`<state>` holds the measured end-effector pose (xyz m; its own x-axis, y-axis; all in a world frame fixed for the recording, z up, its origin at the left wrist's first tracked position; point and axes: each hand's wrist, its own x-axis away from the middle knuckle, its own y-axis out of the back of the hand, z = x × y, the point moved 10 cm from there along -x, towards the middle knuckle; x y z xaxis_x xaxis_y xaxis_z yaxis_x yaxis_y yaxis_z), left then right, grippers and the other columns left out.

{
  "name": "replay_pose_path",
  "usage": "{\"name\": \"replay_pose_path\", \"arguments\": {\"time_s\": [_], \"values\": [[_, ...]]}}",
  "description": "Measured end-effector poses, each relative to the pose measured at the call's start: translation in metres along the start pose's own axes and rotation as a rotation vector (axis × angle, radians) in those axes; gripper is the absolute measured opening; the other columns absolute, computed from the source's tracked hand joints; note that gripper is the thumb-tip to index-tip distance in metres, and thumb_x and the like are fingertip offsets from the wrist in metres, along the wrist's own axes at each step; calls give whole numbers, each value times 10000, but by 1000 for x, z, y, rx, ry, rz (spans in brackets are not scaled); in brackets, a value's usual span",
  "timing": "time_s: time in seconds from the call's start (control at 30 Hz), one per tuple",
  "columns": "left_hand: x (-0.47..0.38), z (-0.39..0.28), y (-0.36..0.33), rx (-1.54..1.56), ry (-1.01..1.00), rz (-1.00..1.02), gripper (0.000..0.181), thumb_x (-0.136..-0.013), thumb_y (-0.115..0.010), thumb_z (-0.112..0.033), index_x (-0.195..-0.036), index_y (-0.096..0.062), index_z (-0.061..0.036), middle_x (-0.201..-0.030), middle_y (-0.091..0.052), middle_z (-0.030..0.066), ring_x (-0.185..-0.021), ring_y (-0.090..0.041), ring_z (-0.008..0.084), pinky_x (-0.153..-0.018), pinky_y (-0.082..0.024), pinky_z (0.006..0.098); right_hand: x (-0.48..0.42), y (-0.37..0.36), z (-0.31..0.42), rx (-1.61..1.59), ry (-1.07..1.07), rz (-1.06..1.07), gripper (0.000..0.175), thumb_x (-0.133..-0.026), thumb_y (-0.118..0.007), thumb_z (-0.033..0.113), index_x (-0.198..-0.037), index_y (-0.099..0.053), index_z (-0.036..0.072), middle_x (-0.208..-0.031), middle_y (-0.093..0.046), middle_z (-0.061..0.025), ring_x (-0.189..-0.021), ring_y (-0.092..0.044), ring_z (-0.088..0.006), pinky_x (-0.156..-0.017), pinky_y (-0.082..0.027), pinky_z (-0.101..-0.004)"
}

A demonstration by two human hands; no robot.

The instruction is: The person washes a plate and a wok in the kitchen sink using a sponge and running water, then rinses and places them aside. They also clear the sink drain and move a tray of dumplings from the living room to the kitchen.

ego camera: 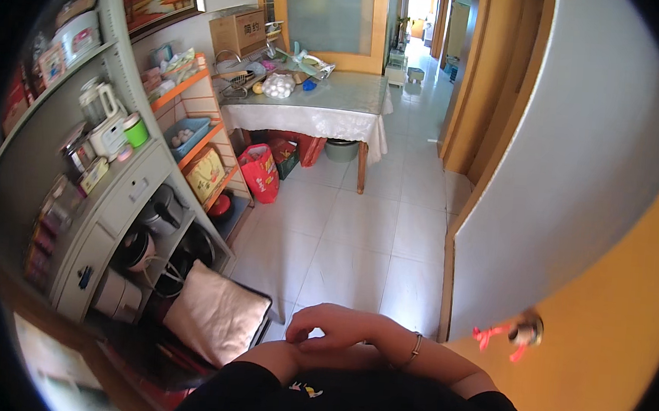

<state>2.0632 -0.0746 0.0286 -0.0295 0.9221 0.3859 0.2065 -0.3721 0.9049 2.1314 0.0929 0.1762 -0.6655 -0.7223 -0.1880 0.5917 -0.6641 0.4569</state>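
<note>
My right hand (337, 324) rests across my left arm (273, 351), its fingers curled down and touching the skin near the elbow. A gap shows between its thumb and forefinger, and it holds nothing. Around that wrist sits a thin metal bracelet (416, 344). My left forearm passes behind the right one, so my left hand is out of view. To the left of my arms, a beige cushion (220, 312) lies on a dark chair. At the right, red ribbon (485, 335) hangs from the round knob (527, 329) of a wooden door (593, 373).
A grey shelf unit (107, 190) with kitchen appliances lines the left side. Beyond it stand an orange-edged rack (204, 76) and a red bag (260, 172). A glass-topped table (349, 92) carries a bag of eggs (279, 85). Tiled floor (357, 219) leads to a hallway.
</note>
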Motion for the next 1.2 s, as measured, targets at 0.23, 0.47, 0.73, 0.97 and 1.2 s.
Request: {"name": "replay_pose_path", "arguments": {"time_s": [0.23,0.47,0.73,0.97,1.2], "values": [[-169,152,107,4,75,-12,301,-838,-629,-319,-1014,-631,-76,-941,-669,118,-983,-633,278,-832,-475,395,33,230,-102,191,6,21,112,-833,-626,136,-896,-641,44,-901,-625,-79,-906,-582,-238,-805,-467,-350],[-294,304,219,46,157,-41,284,-842,-624,-308,-1009,-636,-79,-933,-671,112,-978,-635,270,-830,-472,393,26,429,-155,99,99,40,78,-813,-618,84,-800,-614,8,-945,-604,-107,-1001,-549,-263,-887,-448,-361],[-457,501,309,42,202,-45,265,-846,-617,-295,-1003,-641,-83,-925,-673,106,-972,-638,262,-828,-467,390,53,699,-311,162,-6,0,74,-810,-627,137,-785,-632,67,-865,-631,-74,-930,-578,-243,-876,-444,-379],[-588,628,406,51,183,72,250,-850,-611,-284,-998,-646,-86,-918,-675,100,-967,-640,254,-827,-464,387,122,973,-388,180,-111,-495,113,-811,-604,73,-899,-665,35,-927,-647,-97,-918,-612,-221,-824,-481,-326],[-775,752,510,-51,155,118,235,-854,-606,-273,-993,-651,-89,-910,-676,95,-962,-642,247,-825,-460,385,122,1141,-508,368,-33,-317,328,-770,-604,169,-1080,-633,65,-1020,-616,-136,-969,-573,-311,-870,-458,-390]]}}
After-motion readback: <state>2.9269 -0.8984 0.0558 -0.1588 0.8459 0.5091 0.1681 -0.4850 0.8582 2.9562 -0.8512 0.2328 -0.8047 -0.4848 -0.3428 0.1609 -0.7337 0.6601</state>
